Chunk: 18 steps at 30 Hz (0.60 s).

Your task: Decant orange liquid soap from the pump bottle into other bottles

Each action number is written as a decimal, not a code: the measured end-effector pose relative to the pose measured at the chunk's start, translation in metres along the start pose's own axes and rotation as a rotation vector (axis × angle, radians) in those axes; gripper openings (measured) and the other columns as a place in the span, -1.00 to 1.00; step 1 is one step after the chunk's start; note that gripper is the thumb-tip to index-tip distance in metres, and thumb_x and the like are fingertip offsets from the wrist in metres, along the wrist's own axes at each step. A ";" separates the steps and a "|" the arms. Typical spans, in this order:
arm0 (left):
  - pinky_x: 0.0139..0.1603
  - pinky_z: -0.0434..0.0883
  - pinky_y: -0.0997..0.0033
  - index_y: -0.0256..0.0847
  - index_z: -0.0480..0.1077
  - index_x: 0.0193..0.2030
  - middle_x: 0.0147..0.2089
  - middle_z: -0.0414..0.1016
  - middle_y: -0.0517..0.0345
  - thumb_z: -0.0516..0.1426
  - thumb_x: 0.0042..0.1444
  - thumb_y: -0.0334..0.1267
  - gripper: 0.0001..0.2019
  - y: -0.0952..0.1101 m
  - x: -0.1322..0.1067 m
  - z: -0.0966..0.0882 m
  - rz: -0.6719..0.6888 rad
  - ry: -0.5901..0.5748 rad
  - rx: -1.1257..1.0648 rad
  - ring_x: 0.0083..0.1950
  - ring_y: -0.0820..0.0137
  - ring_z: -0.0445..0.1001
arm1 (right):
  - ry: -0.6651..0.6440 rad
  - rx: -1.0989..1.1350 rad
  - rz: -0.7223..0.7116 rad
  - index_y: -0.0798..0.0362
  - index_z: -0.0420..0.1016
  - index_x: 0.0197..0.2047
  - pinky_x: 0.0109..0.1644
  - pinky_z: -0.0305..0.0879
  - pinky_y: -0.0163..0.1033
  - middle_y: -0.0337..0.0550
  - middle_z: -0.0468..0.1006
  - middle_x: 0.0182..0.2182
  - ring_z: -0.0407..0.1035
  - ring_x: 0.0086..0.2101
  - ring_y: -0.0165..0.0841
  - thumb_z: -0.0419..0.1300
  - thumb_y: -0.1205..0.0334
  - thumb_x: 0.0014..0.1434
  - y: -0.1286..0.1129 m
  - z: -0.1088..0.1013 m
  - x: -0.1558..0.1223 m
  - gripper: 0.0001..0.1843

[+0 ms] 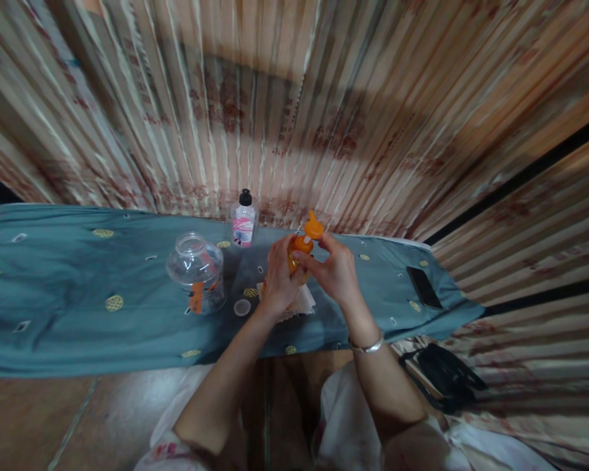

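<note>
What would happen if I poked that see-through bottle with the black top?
The bottle would probably tip, since it's tall and narrow. Its clear sides look like plastic, so they might squeeze in slightly. The cloth underneath may stop it sliding smoothly.

Widest passage: left stretch of the teal cloth [63, 281], from its left end to the clear plastic jar [191, 269]. Second passage: right of the right hand [338, 271], as far as the flat dark phone [423, 288]. Centre blocked — left hand [281, 275] and right hand close round the orange pump bottle [303, 245]. Black-capped bottle [244, 226] stands upright on the far side, left of the hands. Low translucent disc [242, 307], nearer, passable from above. Far limit — pleated curtain [255, 118].
</note>
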State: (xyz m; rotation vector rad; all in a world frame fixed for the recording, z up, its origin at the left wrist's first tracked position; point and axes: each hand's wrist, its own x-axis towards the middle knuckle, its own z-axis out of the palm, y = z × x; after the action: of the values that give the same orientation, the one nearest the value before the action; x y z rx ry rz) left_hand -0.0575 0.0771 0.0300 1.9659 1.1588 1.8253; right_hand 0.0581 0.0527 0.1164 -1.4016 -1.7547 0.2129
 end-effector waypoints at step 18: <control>0.15 0.42 0.11 -0.18 0.30 0.14 0.07 0.49 -0.09 0.00 0.37 0.06 -0.61 0.007 0.005 -0.008 -0.029 -0.066 0.029 0.11 0.19 0.47 | -0.664 0.508 -0.166 -0.09 0.62 0.02 0.32 0.26 0.02 -0.13 0.60 0.10 0.38 0.19 -0.16 0.41 0.01 0.09 0.024 -0.029 0.050 -0.58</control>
State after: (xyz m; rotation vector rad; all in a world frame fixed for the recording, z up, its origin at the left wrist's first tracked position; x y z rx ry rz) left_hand -0.0622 0.0732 0.0400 1.9990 1.1930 1.7252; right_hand 0.0956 0.0937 0.1455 -0.8499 -2.1190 1.0493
